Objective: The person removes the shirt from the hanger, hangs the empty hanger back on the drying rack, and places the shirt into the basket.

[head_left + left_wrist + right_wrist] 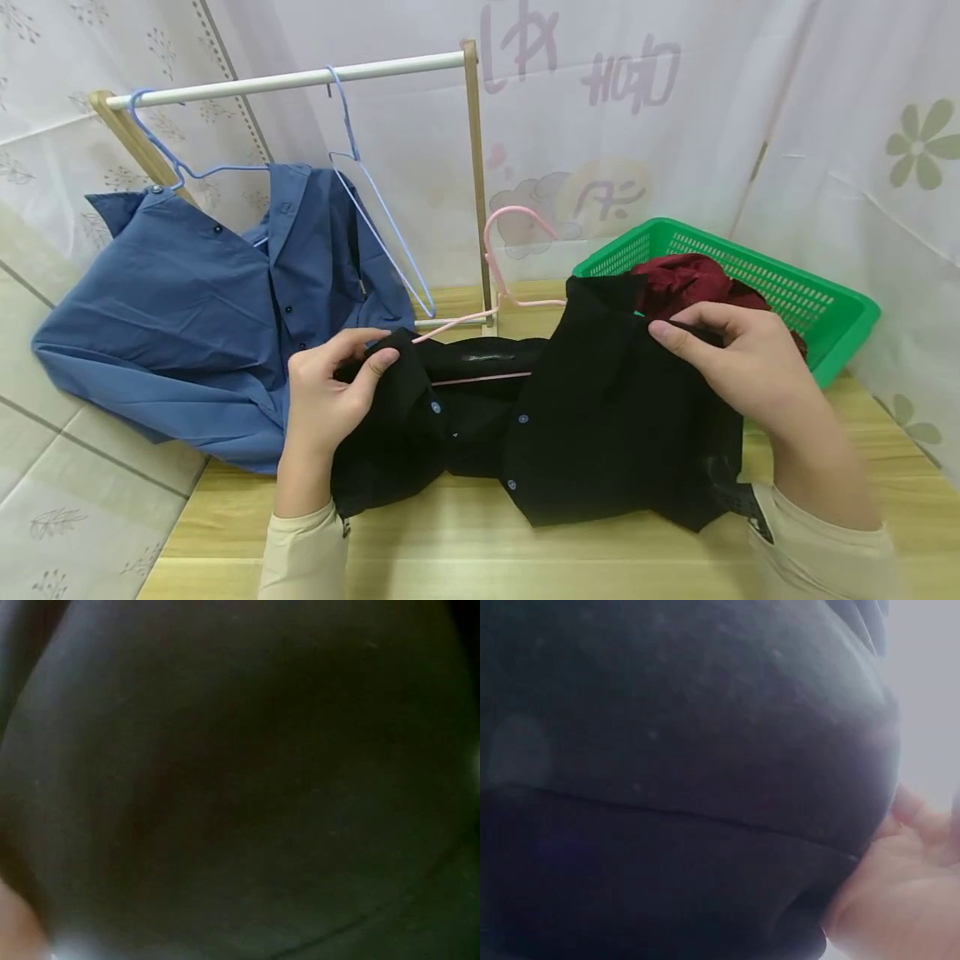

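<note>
A black shirt (592,417) with small buttons down its open front hangs between both hands. My left hand (333,387) pinches its left shoulder near the collar, thumb on top. On the other side my right hand (750,358) pinches the right shoulder between thumb and fingers. A pink hanger (532,302) lies within the shirt's neck, its hook standing up above the collar and one arm running toward the left hand. Dark cloth (240,780) fills the left wrist view, and black cloth (682,772) covers most of the right wrist view.
At the left, a blue shirt (202,292) hangs on a blue hanger (217,169) from a rack's white rail (292,81). A bare blue hanger (382,208) hangs beside it. Behind the right hand, a green basket (832,321) holds dark red cloth (690,279). The table (570,558) is wooden.
</note>
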`<action>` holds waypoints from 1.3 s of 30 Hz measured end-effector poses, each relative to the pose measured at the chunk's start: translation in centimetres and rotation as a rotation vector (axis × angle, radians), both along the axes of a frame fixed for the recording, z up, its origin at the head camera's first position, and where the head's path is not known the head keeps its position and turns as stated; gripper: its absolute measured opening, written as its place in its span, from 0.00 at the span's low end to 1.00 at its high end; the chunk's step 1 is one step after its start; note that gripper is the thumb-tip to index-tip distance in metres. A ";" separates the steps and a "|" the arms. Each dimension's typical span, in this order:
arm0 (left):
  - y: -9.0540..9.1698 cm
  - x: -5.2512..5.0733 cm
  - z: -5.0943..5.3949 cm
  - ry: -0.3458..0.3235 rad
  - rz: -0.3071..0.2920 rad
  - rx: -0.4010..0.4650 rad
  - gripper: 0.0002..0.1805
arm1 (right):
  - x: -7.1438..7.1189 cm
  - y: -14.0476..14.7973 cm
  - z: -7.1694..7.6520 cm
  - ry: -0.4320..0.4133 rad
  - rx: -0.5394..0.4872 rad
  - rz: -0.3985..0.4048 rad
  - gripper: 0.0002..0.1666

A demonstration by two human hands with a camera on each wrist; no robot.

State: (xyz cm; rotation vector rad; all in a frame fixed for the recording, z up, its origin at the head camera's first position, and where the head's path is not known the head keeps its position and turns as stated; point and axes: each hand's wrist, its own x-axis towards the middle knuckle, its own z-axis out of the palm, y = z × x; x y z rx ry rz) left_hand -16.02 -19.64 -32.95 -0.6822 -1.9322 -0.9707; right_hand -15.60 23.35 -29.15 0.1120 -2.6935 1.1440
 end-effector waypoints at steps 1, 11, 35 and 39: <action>0.1 0.1 -0.4 0.018 0.019 -0.011 0.21 | 0.1 0.0 -0.4 -0.018 -0.023 -0.006 0.17; 0.8 0.3 -3.1 -0.072 0.264 0.062 0.27 | 0.4 0.2 -3.0 -0.064 -0.083 -0.043 0.22; 1.6 1.4 -4.2 -0.501 0.315 0.410 0.15 | 0.0 -1.3 -4.1 0.014 0.038 -0.041 0.19; 2.1 1.4 -4.3 -0.503 0.297 0.402 0.14 | 0.1 -2.4 -4.0 0.022 0.037 0.005 0.16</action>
